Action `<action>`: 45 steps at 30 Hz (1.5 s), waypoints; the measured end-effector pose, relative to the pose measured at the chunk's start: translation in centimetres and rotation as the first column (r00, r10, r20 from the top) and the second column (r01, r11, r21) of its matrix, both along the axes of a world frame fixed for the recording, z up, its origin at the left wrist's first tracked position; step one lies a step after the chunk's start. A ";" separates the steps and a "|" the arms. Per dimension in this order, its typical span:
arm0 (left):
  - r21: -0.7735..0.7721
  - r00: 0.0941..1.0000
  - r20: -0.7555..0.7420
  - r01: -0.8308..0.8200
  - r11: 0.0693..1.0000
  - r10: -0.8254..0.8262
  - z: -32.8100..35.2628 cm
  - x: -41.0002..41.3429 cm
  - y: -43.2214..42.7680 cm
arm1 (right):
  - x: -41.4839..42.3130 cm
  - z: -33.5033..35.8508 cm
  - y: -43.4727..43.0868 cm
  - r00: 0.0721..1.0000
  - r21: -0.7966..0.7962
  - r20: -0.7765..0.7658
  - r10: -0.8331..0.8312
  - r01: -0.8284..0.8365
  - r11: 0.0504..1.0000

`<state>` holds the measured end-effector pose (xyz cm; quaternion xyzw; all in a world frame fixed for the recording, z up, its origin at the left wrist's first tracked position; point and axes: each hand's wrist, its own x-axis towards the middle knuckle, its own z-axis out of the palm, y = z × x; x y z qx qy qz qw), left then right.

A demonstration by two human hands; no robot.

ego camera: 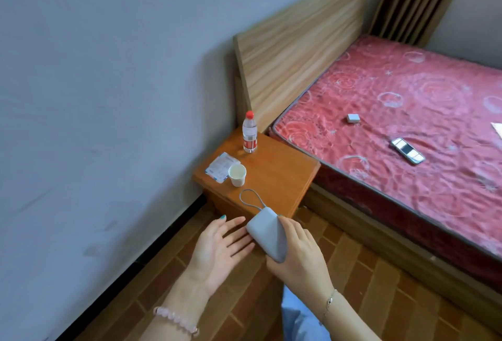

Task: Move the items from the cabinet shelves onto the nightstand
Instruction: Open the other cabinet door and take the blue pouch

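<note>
My right hand (pixel 296 252) grips a grey power bank (pixel 267 234) with a looped cord (pixel 251 199), held just in front of the near edge of the wooden nightstand (pixel 274 177). Beside it on the left, my left hand (pixel 220 245) is open, palm up, fingers touching the power bank's side. On the nightstand stand a water bottle (pixel 250 133) with a red cap, a white paper cup (pixel 237 175) and a flat white-and-blue packet (pixel 220 167). No cabinet shows in this view.
A bed with a red patterned mattress (pixel 402 112) sits right of the nightstand, with a phone (pixel 407 150) and a small white box (pixel 353 118) on it. A wooden headboard (pixel 298 44) stands behind. A grey wall runs along the left; the floor is brown tile.
</note>
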<state>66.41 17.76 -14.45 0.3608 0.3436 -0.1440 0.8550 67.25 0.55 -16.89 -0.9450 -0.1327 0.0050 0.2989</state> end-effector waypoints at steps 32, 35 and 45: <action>0.886 0.918 -0.310 0.373 0.274 -0.247 -15.9 29.2 -0.6 | 42.3 -22.9 0.2 0.881 -0.122 -0.470 0.052 -0.124 0.985; 0.913 0.852 -0.407 0.369 -0.174 -0.328 -16.7 29.2 -0.5 | 43.5 -25.2 0.4 0.878 -0.121 -0.475 0.061 -0.134 0.984; 0.798 0.765 -0.545 0.349 -0.491 -0.343 -18.8 30.1 -1.2 | 44.6 -29.7 0.2 0.869 -0.043 -0.493 0.045 -0.077 0.996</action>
